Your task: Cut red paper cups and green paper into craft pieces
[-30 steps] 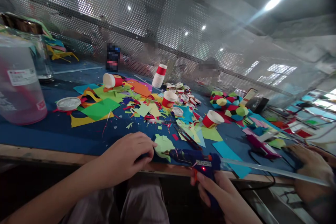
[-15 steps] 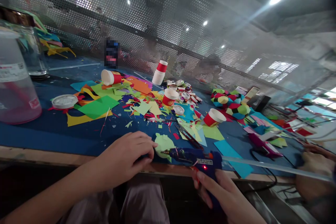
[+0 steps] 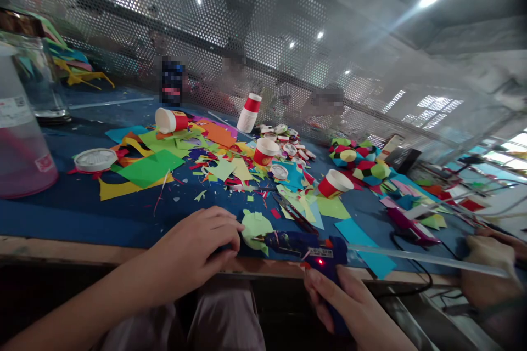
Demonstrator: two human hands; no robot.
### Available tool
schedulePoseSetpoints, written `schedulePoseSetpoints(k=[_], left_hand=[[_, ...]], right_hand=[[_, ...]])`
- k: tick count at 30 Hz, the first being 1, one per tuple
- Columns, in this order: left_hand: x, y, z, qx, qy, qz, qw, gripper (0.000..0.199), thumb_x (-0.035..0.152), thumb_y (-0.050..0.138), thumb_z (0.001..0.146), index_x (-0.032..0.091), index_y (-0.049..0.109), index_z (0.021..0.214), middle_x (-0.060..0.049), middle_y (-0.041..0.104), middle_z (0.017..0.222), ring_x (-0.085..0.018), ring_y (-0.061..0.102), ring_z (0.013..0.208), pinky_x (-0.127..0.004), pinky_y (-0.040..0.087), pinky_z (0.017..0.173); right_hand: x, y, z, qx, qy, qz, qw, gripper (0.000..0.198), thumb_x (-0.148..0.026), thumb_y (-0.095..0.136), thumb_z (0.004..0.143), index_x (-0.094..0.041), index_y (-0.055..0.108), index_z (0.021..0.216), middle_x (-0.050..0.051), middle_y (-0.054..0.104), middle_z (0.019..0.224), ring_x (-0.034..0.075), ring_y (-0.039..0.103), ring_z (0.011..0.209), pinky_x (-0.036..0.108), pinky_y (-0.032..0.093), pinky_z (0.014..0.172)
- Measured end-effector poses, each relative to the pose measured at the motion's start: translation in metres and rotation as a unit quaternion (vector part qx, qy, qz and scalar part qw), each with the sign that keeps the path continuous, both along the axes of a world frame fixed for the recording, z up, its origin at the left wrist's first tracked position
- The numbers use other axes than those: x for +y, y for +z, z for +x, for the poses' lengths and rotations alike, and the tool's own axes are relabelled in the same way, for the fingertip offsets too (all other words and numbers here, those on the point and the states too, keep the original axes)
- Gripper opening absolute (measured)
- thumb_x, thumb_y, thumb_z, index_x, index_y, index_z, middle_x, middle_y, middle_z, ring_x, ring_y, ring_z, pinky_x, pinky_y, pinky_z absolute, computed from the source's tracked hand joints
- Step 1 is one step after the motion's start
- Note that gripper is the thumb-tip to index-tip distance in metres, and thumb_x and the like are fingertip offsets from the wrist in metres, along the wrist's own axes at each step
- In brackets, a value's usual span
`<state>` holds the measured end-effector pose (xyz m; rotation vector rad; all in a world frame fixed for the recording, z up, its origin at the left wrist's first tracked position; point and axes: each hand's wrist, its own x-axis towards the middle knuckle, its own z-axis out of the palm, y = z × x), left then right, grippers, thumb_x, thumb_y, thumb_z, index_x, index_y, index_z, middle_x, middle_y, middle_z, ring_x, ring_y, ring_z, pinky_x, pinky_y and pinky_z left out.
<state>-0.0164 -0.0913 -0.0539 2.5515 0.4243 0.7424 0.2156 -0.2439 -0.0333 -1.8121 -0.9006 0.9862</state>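
My right hand (image 3: 337,296) is wrapped around the handle of a blue hot glue gun (image 3: 307,244), whose red light is lit. A long clear glue stick (image 3: 424,261) sticks out of its back. The brass nozzle points left, over a light green paper cutout (image 3: 256,225) near the table's front edge. Whether it touches the paper, I cannot tell. From the left, my left hand (image 3: 209,238) grips the edge of this cutout with curled fingers; its fingertips are partly hidden. A small paler square lies on top of the cutout. Behind the gun lies a dark pair of tweezers (image 3: 298,213).
Paper scraps (image 3: 224,170) cover the mid-table. Paper cups (image 3: 335,184) stand and lie around, with a stack (image 3: 249,112) behind. Left are a plastic bottle (image 3: 24,142) and a white lid (image 3: 95,160). At right are a purple glue gun (image 3: 411,226) and another person's hand (image 3: 488,263).
The view has shifted slightly. Both hands, the glue gun and the green cutout keep nearly the same positions; the trigger finger's position looks slightly changed.
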Motion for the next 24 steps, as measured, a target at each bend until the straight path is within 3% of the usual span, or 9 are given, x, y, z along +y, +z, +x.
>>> schedulePoseSetpoints(k=[13,17,24], left_hand=[[-0.0001,-0.0008,-0.0024,0.003,-0.002,-0.004,1.0,0.011,0.015,0.051,0.094,0.025,0.055,0.089,0.002,0.068,0.108,-0.02,0.054,0.115,-0.036,0.042,0.096],[0.0004,-0.0017,-0.0019,-0.001,-0.002,-0.002,1.0,0.012,0.014,0.05,0.093,0.024,0.055,0.088,0.001,0.068,0.11,-0.02,0.055,0.115,-0.036,0.042,0.096],[-0.0007,-0.001,-0.0024,-0.003,0.002,-0.004,1.0,0.013,0.014,0.05,0.093,0.024,0.056,0.089,0.001,0.068,0.114,-0.02,0.055,0.116,-0.038,0.041,0.099]], right_hand=[[0.0001,-0.0054,0.0029,0.011,-0.014,-0.011,1.0,0.054,-0.069,0.07,0.071,-0.016,0.06,0.069,-0.003,0.058,0.061,0.008,0.044,0.045,0.026,0.029,0.048],[0.0002,-0.0075,0.007,0.013,-0.001,-0.015,1.0,0.056,-0.072,0.067,0.071,-0.017,0.062,0.067,-0.004,0.054,0.048,0.01,0.043,0.045,0.028,0.03,0.051],[-0.0034,0.0,0.0071,0.033,-0.009,0.027,0.999,0.05,-0.066,0.069,0.075,-0.016,0.069,0.08,-0.003,0.053,0.043,0.015,0.049,0.051,0.031,0.037,0.059]])
